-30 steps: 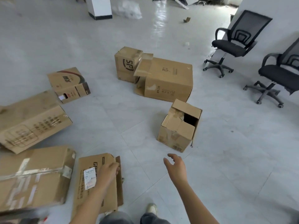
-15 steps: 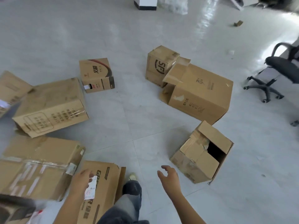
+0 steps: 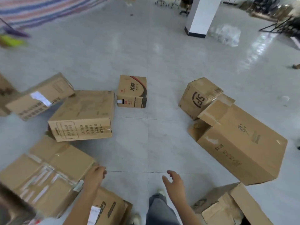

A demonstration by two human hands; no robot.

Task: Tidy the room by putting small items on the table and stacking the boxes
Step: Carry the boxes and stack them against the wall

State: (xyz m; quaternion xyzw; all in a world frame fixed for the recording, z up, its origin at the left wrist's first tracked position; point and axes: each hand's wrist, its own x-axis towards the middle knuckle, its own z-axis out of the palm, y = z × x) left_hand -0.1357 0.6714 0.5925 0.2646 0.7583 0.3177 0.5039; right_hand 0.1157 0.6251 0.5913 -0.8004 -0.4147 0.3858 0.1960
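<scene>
Down on the floor (image 3: 146, 62), cardboard boxes (image 3: 81, 116) lie scattered all around; left hand (image 3: 95, 175) and right hand (image 3: 174, 182) both hang loose, fingers relaxed, gripping nothing.

Open-flap box (image 3: 227, 207) btm right & printed box (image 3: 112, 207) btm left-centre run off the btm edge, far-left box (image 3: 4, 95) is cut by the left edge, striped sheet (image 3: 40, 8) by the top, & yellow-purple thing (image 3: 11, 39) plus dark shape (image 3: 11, 207) btm left are too blurred to ID.

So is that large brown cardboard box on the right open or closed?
Open: the large brown cardboard box lies with its end flaps splayed outward.
</scene>
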